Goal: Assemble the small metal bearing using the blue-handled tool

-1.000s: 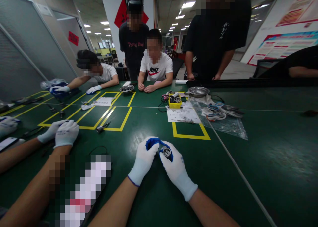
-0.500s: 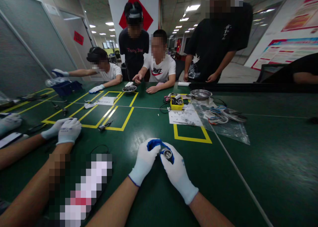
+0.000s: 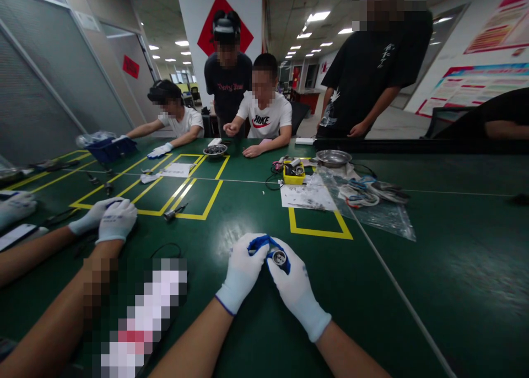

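Gripping a round metal part [image 3: 279, 258] here, that's the right hand [image 3: 295, 284], end face showing; just beside it the left hand [image 3: 243, 270] curls, fingers hiding whether it holds anything; part's in hand, but finished or not, too small to tell; beyond, leftward, a loose metal piece [image 3: 169, 215]; farther ahead, a yellow box [image 3: 293, 180], contents jumbled

Green table [image 3: 446, 246], yellow tape [image 3: 322, 234], plastic bag [image 3: 392, 222] (clear), blue bin [image 3: 111, 151]

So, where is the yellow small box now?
In the head view, the yellow box is right of centre, beyond the right hand, at the far edge of the white paper.
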`<action>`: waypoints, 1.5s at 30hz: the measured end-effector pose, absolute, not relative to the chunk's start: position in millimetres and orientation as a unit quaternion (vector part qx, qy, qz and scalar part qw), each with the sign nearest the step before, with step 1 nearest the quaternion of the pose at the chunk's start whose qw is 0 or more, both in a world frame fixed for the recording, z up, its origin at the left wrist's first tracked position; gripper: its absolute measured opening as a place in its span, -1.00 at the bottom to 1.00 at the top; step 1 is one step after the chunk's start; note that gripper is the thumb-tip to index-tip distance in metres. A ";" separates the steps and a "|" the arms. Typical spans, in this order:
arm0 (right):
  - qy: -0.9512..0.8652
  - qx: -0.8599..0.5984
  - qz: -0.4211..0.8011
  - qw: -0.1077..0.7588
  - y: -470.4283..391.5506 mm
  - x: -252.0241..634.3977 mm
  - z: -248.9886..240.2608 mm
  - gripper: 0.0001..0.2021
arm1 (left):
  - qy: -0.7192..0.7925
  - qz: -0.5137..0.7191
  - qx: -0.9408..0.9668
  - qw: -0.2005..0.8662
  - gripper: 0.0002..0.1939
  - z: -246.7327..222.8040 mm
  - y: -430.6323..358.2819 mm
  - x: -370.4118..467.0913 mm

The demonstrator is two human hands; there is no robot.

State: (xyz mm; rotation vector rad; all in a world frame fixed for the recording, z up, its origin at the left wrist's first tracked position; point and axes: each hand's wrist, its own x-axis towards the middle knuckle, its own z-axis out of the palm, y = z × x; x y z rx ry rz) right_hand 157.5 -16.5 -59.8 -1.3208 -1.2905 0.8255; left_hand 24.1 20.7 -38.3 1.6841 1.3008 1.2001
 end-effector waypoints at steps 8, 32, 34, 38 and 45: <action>-0.538 -0.561 0.356 0.519 -17.1 157.2 -61.2 -0.52 | 0.491 0.474 0.672 0.287 -0.71 -45.1 23.0 23.7; -0.545 -0.563 0.360 0.507 -20.2 156.8 -53.9 -0.60 | 0.463 0.459 0.720 0.238 -0.82 -35.0 20.8 21.3; -0.543 -0.565 0.358 0.508 -20.0 156.8 -55.1 -0.60 | 0.461 0.445 0.734 0.225 -0.81 -32.5 20.0 20.5; -0.541 -0.568 0.352 0.511 -18.9 157.4 -57.9 -0.59 | 0.445 0.434 0.756 0.204 -0.78 -31.1 20.2 18.9; -0.536 -0.566 0.350 0.520 -17.9 157.7 -60.2 -0.57 | 0.445 0.427 0.763 0.195 -0.72 -37.1 24.2 17.0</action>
